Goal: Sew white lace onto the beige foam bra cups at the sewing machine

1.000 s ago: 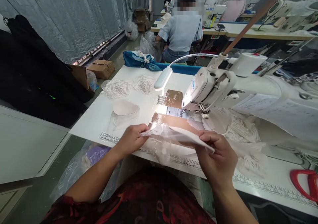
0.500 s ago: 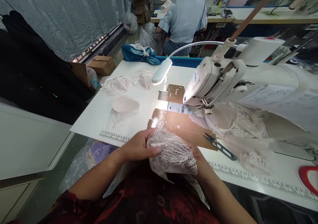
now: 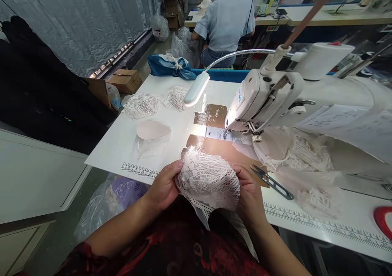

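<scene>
I hold a domed white lace cup piece (image 3: 208,181) at the table's front edge, just in front of the sewing machine (image 3: 275,96). My left hand (image 3: 163,186) is closed on its left edge, thumb on top. On the right side my right hand (image 3: 249,190) grips the piece, its fingers partly hidden under the lace. A thread snip (image 3: 271,181) lies on the table right beside my right hand. A pile of finished lace (image 3: 301,161) sits under the machine arm.
Two lace cups (image 3: 142,105) and a beige foam pad (image 3: 152,130) lie at the table's left. A gooseneck lamp (image 3: 194,90) hangs over the needle plate. Red scissors handle (image 3: 384,221) at far right. A person in a blue shirt (image 3: 225,25) sits at a bench behind. Plastic bags (image 3: 110,198) lie below left.
A second ago I held a flat, translucent layer stretched between both hands; now the piece is turned lace side up, domed over my fingers, and pulled closer to my body.
</scene>
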Demonstrator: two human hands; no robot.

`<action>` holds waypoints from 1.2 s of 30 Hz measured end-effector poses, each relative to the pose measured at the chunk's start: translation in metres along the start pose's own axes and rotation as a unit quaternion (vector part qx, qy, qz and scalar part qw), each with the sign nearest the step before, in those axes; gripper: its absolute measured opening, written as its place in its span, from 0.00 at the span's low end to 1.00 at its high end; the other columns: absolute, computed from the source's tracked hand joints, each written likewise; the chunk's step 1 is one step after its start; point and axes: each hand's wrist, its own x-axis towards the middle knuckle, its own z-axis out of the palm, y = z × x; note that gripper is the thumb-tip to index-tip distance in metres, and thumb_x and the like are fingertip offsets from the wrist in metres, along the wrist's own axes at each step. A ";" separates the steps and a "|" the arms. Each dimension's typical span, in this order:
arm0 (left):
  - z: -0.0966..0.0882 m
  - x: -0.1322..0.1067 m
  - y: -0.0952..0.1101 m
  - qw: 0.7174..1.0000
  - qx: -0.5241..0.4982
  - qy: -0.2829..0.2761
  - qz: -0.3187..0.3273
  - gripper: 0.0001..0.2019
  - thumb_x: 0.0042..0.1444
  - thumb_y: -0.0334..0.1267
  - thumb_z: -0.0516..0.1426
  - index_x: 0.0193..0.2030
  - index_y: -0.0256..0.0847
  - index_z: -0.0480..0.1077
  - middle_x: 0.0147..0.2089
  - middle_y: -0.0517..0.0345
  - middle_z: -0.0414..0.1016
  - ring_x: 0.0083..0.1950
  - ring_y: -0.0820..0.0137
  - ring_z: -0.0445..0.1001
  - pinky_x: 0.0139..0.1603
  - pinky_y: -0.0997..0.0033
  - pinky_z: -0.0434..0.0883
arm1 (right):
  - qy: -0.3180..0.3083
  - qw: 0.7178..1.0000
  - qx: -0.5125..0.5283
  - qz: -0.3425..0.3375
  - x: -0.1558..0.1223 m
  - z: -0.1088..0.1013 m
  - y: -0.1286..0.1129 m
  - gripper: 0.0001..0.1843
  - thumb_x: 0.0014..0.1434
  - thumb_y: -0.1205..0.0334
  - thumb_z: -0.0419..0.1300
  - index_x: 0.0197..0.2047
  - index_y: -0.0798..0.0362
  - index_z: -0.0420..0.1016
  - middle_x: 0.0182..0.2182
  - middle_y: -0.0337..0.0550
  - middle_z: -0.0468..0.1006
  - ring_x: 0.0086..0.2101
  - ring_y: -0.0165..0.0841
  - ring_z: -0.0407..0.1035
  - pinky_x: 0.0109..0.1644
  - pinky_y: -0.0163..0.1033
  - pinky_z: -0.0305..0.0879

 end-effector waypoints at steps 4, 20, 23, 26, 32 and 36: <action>0.009 0.004 -0.005 0.999 -0.010 0.039 -0.017 0.18 0.56 0.50 0.53 0.43 0.38 0.73 0.38 0.53 0.78 0.44 0.61 0.76 0.46 0.63 0.72 | -0.018 1.000 0.011 -0.001 0.002 -0.001 0.001 0.23 0.58 0.39 0.53 0.29 0.49 0.75 0.25 0.41 0.75 0.26 0.34 0.67 0.30 0.39 0.63; 0.013 -0.010 -0.019 0.991 0.070 -0.097 -0.056 0.13 0.43 0.30 0.64 0.39 0.36 0.76 0.35 0.53 0.79 0.40 0.62 0.76 0.44 0.64 0.71 | 0.042 0.997 0.059 -0.012 0.010 0.012 -0.006 0.12 0.46 0.56 0.70 0.27 0.50 0.72 0.23 0.35 0.71 0.25 0.28 0.63 0.29 0.34 0.62; -0.008 -0.015 -0.004 0.968 0.175 -0.173 -0.057 0.05 0.48 0.31 0.60 0.23 0.35 0.75 0.24 0.55 0.75 0.29 0.69 0.74 0.35 0.68 0.70 | 0.071 0.994 0.084 -0.015 0.013 0.006 -0.015 0.13 0.46 0.54 0.70 0.27 0.50 0.70 0.24 0.36 0.73 0.25 0.29 0.65 0.30 0.36 0.65; -0.026 -0.016 0.023 0.943 0.235 -0.233 0.037 0.08 0.53 0.34 0.59 0.25 0.36 0.74 0.28 0.52 0.76 0.29 0.69 0.73 0.32 0.69 0.70 | 0.027 0.997 0.074 -0.006 0.013 0.002 -0.019 0.13 0.46 0.54 0.69 0.28 0.49 0.71 0.24 0.37 0.73 0.25 0.30 0.65 0.29 0.36 0.66; -0.009 -0.006 0.052 0.851 0.470 -0.165 0.164 0.33 0.44 0.43 0.67 0.58 0.44 0.66 0.57 0.50 0.69 0.57 0.59 0.67 0.55 0.62 0.66 | -0.148 0.988 -0.048 -0.003 0.007 0.013 -0.020 0.10 0.51 0.54 0.66 0.34 0.50 0.74 0.27 0.38 0.74 0.26 0.29 0.66 0.29 0.33 0.65; 0.002 0.001 0.039 0.842 0.482 -0.226 0.092 0.12 0.55 0.44 0.59 0.39 0.36 0.72 0.32 0.60 0.70 0.33 0.72 0.68 0.34 0.75 0.66 | -0.165 0.969 -0.166 -0.082 0.006 0.017 -0.023 0.08 0.52 0.56 0.66 0.33 0.50 0.75 0.28 0.39 0.76 0.28 0.31 0.69 0.31 0.35 0.65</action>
